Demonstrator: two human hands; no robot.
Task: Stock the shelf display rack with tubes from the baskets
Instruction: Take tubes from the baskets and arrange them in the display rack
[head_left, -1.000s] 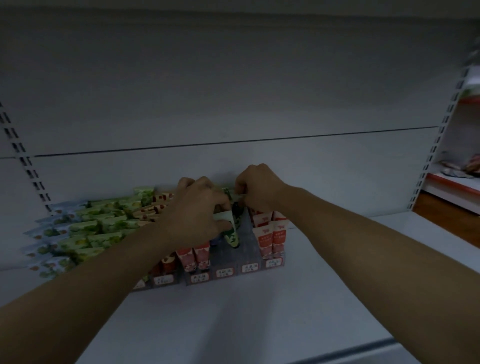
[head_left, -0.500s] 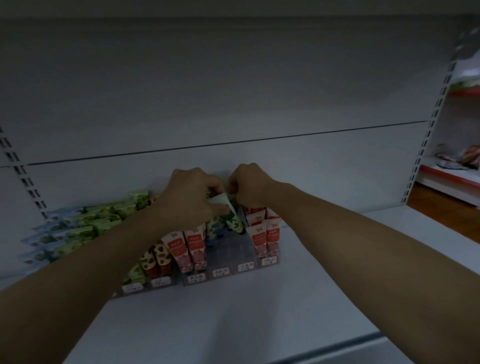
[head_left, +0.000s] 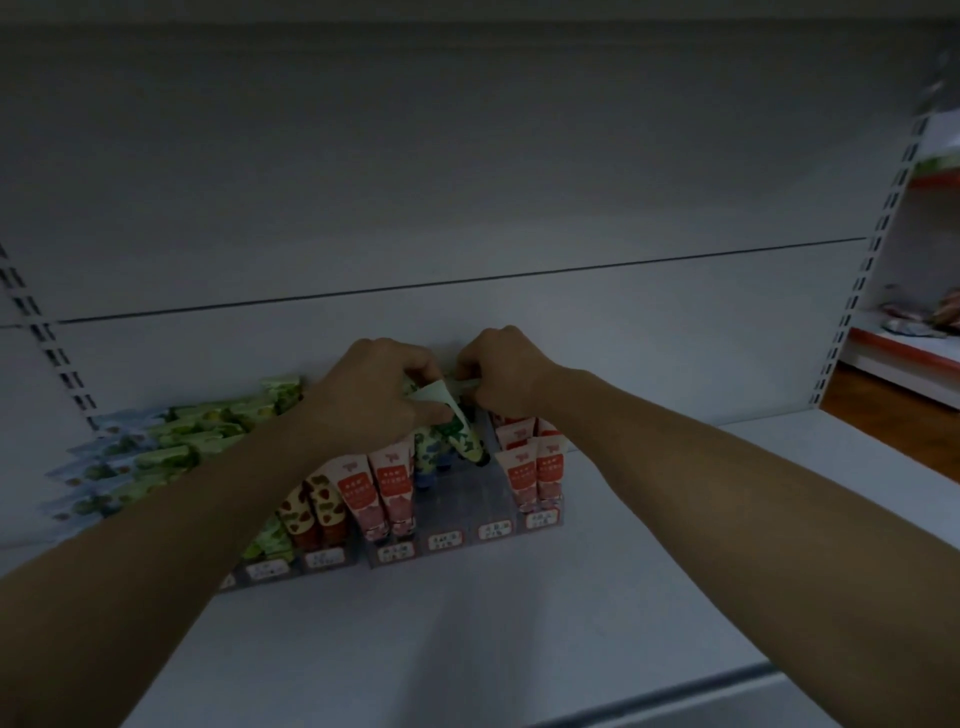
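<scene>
Green patterned tube (head_left: 467, 439), left hand (head_left: 371, 387) and right hand (head_left: 506, 371) both pinching it, rack labels (head_left: 445, 541) unreadable

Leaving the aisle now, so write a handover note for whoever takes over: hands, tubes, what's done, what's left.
Left hand: pinches the flat end of the green-patterned tube.
Right hand: fingers curled on that same end.
The tube hangs cap-down and tilted over the middle lanes of the display rack, not yet seated.
Done: pink tubes stand in the lanes on either side, with strawberry-print tubes further left.
Left: seat this tube; the two middle lanes are bare at the front. Baskets are out of view.
</scene>
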